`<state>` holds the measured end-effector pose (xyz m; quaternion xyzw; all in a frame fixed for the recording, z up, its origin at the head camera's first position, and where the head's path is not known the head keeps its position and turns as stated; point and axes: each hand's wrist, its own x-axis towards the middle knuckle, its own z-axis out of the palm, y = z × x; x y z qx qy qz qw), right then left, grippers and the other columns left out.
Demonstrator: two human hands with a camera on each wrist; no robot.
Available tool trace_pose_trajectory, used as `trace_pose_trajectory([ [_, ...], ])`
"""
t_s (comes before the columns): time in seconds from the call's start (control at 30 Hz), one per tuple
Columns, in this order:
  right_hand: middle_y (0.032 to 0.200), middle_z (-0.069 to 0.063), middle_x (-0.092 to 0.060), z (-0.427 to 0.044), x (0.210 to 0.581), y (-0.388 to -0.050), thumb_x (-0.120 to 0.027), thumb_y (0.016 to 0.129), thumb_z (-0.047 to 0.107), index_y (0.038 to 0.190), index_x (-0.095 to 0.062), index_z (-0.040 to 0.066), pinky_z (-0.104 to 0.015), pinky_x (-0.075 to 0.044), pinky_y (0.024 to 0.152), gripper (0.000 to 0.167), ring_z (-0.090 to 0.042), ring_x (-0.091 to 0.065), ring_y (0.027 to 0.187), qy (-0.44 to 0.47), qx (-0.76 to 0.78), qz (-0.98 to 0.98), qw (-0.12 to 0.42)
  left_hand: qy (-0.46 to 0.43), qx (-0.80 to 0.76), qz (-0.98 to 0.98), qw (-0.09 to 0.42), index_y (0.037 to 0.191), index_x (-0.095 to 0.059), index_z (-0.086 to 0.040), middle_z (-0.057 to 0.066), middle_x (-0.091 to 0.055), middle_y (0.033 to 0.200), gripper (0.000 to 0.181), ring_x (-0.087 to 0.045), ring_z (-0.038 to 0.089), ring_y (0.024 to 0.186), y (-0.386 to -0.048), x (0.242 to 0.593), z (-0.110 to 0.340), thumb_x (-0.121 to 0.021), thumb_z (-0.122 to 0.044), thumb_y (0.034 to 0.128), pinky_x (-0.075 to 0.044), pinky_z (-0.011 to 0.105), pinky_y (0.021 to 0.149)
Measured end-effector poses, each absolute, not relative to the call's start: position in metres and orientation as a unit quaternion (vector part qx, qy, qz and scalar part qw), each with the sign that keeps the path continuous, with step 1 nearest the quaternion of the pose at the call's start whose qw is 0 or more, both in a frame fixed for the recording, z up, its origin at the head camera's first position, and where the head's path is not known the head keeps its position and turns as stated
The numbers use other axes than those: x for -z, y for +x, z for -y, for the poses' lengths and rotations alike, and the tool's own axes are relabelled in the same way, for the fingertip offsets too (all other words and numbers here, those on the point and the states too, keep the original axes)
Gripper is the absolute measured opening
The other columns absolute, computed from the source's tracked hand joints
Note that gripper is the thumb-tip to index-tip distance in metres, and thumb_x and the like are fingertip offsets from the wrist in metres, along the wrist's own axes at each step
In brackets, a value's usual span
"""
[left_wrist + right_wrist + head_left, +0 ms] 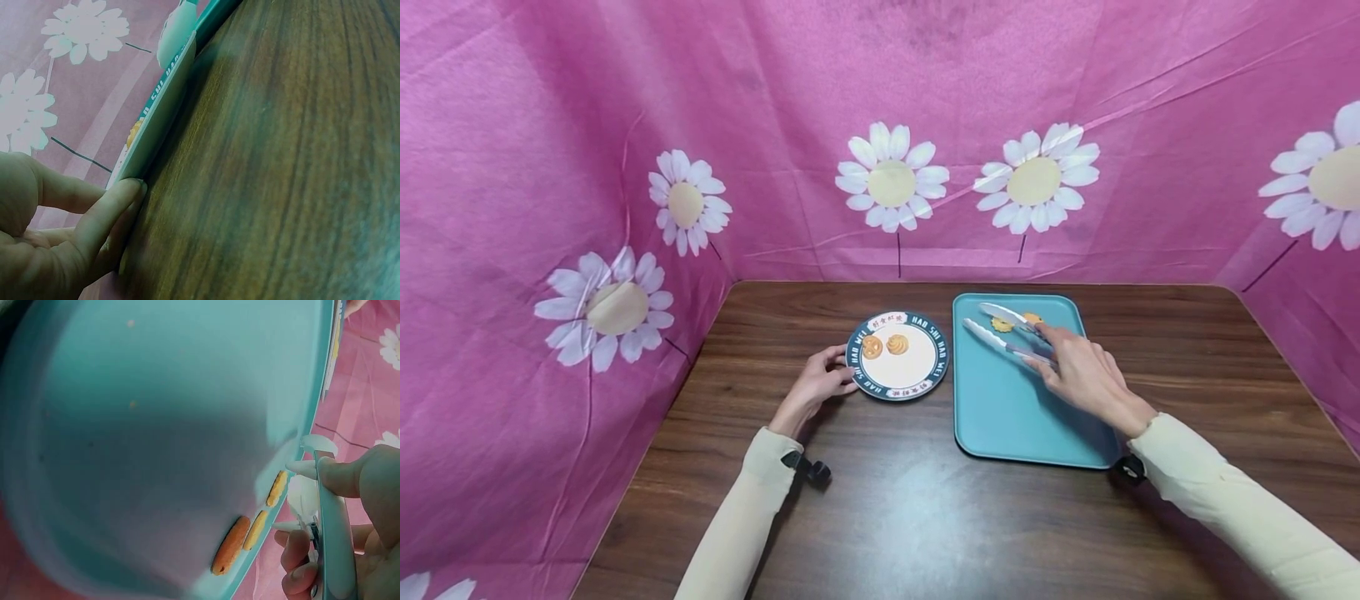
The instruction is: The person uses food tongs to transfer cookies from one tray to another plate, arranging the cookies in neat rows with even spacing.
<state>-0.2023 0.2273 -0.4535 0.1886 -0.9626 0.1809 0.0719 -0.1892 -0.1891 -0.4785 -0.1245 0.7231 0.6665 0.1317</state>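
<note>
My left hand [820, 379] pinches the left rim of a round white plate [906, 371] with a dark teal lettered border. Two cookies lie on it, a smiley-face one [872, 347] and a swirled one [897, 343]. In the left wrist view the fingers [103, 215] meet the plate's edge [159, 119] close above the wood. My right hand [1086, 375] grips metal tongs [988, 336] with white tips, spread apart over a teal tray [1015, 417]. Near the tips lie yellow cookies [277, 487]; beside them is a browner one [231, 545]. Nothing shows between the tips.
The plate stands just left of the tray on a dark wooden table [880, 500]. A pink cloth [775, 150] with white daisies hangs behind the table and along its sides. Small crumbs [132, 404] dot the tray's surface.
</note>
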Motion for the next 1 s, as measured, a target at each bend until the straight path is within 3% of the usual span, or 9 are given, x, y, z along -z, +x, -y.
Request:
trace_pose_trajectory([
  [0.4, 0.116, -0.025, -0.068, -0.2306, 0.4544, -0.2038, -0.072, 0.098, 0.034, 0.145, -0.053, -0.002, -0.029, -0.036, 0.041, 0.062, -0.027, -0.054, 0.072, 0.173, -0.184, 0.963, 0.091, -0.126, -0.664, -0.725, 0.135, 0.152, -0.047, 0.002, 0.017, -0.052, 0.122, 0.057, -0.063, 0.016, 0.092, -0.1896, 0.4774, 0.1881, -0.055, 0.011, 0.0966, -0.066, 0.019, 0.076],
  [0.77, 0.119, -0.029, -0.068, -0.2335, 0.4537, -0.2027, -0.067, 0.101, 0.035, 0.141, -0.054, -0.001, -0.045, -0.051, 0.043, 0.055, -0.037, -0.066, 0.077, 0.161, -0.186, 0.966, 0.082, -0.129, -0.662, -0.725, 0.137, 0.153, -0.047, 0.0, 0.017, -0.051, 0.122, 0.057, -0.062, 0.017, 0.094, -0.1893, 0.4752, 0.1883, -0.055, 0.01, 0.0973, -0.066, 0.018, 0.076],
  [1.0, 0.119, -0.029, -0.068, -0.2349, 0.4517, -0.2022, -0.067, 0.101, 0.035, 0.141, -0.054, -0.001, -0.045, -0.05, 0.042, 0.056, -0.034, -0.064, 0.073, 0.16, -0.183, 0.967, 0.079, -0.131, -0.662, -0.726, 0.137, 0.153, -0.047, 0.0, 0.019, -0.051, 0.125, 0.056, -0.063, 0.017, 0.094, -0.1884, 0.4744, 0.1891, -0.055, 0.01, 0.0982, -0.066, 0.019, 0.078],
])
